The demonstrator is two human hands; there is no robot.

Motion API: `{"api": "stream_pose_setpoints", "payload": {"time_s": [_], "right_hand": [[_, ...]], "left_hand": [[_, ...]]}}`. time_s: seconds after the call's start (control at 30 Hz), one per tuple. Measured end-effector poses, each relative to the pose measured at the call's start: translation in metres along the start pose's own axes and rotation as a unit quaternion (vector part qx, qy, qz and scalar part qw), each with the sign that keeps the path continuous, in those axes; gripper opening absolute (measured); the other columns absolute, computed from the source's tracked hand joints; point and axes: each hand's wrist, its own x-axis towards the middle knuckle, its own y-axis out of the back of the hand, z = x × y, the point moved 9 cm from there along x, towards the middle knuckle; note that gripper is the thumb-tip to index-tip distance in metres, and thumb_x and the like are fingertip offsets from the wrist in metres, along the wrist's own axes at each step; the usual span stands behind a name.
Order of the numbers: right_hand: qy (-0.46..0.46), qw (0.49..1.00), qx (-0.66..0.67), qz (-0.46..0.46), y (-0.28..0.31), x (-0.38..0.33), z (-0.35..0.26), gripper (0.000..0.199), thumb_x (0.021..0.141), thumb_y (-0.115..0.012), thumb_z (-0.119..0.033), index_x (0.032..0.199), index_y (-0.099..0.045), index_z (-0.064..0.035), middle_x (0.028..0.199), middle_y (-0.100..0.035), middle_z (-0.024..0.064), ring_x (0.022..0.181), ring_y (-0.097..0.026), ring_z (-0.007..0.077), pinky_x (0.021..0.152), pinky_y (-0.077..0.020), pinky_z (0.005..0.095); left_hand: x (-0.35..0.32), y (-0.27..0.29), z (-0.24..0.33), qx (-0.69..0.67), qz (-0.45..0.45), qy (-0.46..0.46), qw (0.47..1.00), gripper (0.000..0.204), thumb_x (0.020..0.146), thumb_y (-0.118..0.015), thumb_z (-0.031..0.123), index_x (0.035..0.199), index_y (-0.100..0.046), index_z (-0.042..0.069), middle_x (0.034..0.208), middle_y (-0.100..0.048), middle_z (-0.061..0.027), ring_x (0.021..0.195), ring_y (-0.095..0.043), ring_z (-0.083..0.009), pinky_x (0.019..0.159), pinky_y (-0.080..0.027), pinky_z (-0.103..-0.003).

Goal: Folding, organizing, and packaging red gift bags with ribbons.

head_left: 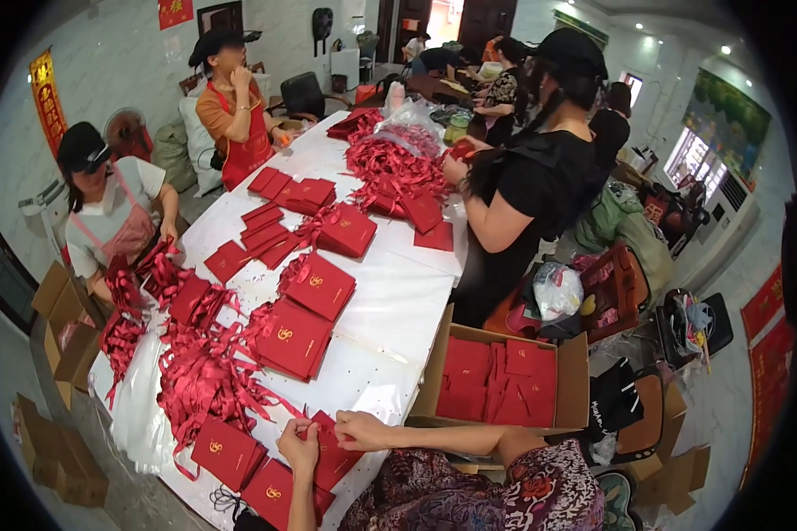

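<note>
Close to the table's near edge, a flat red gift bag [334, 460] lies between my two hands. My left hand [299, 448] is closed in a pinch at its upper left edge, where a bit of ribbon seems to run. With fingers curled together, my right hand [361, 431] grips its right edge. What exactly lies between the fingertips is too small to make out. Left of my hands are a stack of red bags with gold emblems [228, 453] and another stack [268, 493]. A heap of red ribbon handles [205, 382] lies just beyond.
More red bag stacks [294, 338] lie along the white table [398, 310]. A cardboard box [571, 380] of red bags stands right of my arm. Co-workers stand at the left [115, 199], far left [239, 124] and right [531, 195]. Open cartons [62, 456] sit on the left floor.
</note>
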Motion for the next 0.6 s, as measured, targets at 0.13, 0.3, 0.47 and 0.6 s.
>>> {"api": "stream_pose_setpoints", "payload": {"time_s": [0.13,0.3,0.47,0.6], "right_hand": [[-0.1,0.986,0.115,0.068,0.004,-0.009,0.023,0.03,0.081,-0.075,-0.03,0.087,-0.056,-0.0078,0.09,-0.054,0.0112,0.08,-0.057,0.0281,0.068,-0.046,0.0378],[-0.076,0.984,0.103,0.12,0.044,0.013,0.023,0.031,0.079,-0.076,-0.025,0.093,-0.055,-0.0068,0.088,-0.052,0.0112,0.076,-0.057,0.0286,0.066,-0.047,0.0365],[-0.143,0.971,0.19,-0.04,0.022,0.009,0.051,0.016,0.084,-0.069,-0.009,0.09,-0.055,-0.0038,0.076,-0.057,0.0059,0.069,-0.056,0.0141,0.062,-0.0473,0.0292],[-0.133,0.963,0.206,-0.114,0.011,-0.015,0.071,0.014,0.085,-0.066,-0.004,0.092,-0.053,-0.0042,0.077,-0.058,0.0019,0.065,-0.056,0.0097,0.059,-0.0466,0.0261]], "left_hand": [[0.002,-0.005,-0.022,-0.004,-0.005,0.001,1.0,0.019,0.075,-0.078,0.015,0.078,-0.064,0.003,0.069,-0.065,-0.0096,0.063,-0.062,-0.019,0.062,-0.049,-0.033],[0.01,-0.028,0.009,0.0,-0.056,-0.025,0.998,0.02,0.079,-0.074,0.022,0.081,-0.064,0.004,0.072,-0.066,-0.0105,0.069,-0.066,-0.025,0.062,-0.048,-0.036],[0.017,-0.02,0.012,0.024,-0.038,-0.036,0.998,0.016,0.078,-0.074,0.015,0.085,-0.066,0.003,0.076,-0.07,-0.0085,0.071,-0.069,-0.0184,0.067,-0.053,-0.03],[0.019,-0.017,0.003,0.015,0.001,-0.026,1.0,0.013,0.08,-0.071,0.015,0.087,-0.067,0.005,0.079,-0.07,-0.0078,0.074,-0.068,-0.0212,0.068,-0.052,-0.032]]}}
